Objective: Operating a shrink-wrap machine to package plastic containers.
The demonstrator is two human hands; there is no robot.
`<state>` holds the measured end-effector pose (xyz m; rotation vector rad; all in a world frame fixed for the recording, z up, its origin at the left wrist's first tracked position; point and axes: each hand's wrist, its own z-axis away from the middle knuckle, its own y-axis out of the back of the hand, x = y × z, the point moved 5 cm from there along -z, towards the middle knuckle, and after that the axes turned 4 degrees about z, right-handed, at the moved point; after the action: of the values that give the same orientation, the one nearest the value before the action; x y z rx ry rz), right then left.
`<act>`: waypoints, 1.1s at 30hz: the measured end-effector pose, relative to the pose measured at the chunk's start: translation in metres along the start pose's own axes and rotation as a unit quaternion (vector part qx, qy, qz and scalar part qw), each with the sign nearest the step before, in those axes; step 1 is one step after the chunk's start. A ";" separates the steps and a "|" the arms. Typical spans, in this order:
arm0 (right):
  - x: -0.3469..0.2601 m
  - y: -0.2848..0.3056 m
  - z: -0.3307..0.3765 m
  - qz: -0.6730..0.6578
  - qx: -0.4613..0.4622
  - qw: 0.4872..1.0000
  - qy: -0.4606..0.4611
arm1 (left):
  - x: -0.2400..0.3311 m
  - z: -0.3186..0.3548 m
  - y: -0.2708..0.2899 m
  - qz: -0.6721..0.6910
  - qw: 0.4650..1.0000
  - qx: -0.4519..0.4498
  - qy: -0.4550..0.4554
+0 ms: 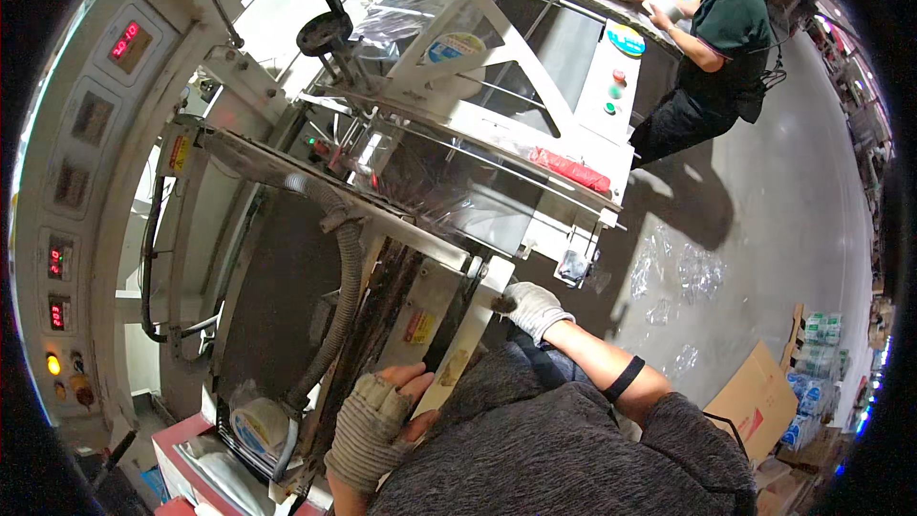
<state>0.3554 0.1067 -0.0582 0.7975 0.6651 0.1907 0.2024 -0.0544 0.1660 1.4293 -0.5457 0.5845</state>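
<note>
Head view: the left hand, in a fingerless knit glove, lies against the lower edge of a cream machine panel, bare fingertips curled round that edge in a loose clasp, not a fist. The right hand, in a white glove, reaches to the panel's upper right corner; its fingers look bent onto the corner, but how tightly they close cannot be told. The panel stands tilted, just in front of the person's chest, at the near end of a wrapping machine.

Risks, as a judgement: the bare fingertips sit close to dark gaps beside the panel, so a slip could pinch them. The corrugated hose runs just left of the panel and could snag a glove or sleeve.

Around: clear film stretches over the machine bed with a red bar on it. A black handwheel stands above. A control column with red displays curves on the left. A tape roll lies below. Film scraps litter the floor, a slipping hazard. A cardboard box sits to the right. A co-worker stands well apart at the far end.
</note>
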 end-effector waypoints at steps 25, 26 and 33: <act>0.017 -0.016 -0.012 0.029 -0.008 0.997 0.065 | -0.004 -0.019 0.024 0.001 1.000 0.021 0.015; 0.020 -0.019 -0.013 0.019 -0.011 0.997 0.069 | -0.005 -0.020 0.026 0.003 1.000 0.025 0.008; 0.029 0.023 -0.019 0.020 0.012 0.995 0.095 | -0.005 -0.011 0.056 -0.009 0.996 0.073 0.043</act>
<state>0.3686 0.1455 -0.0652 0.8229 0.8331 0.2973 0.1610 -0.0406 0.2034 1.5373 -0.4286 0.6800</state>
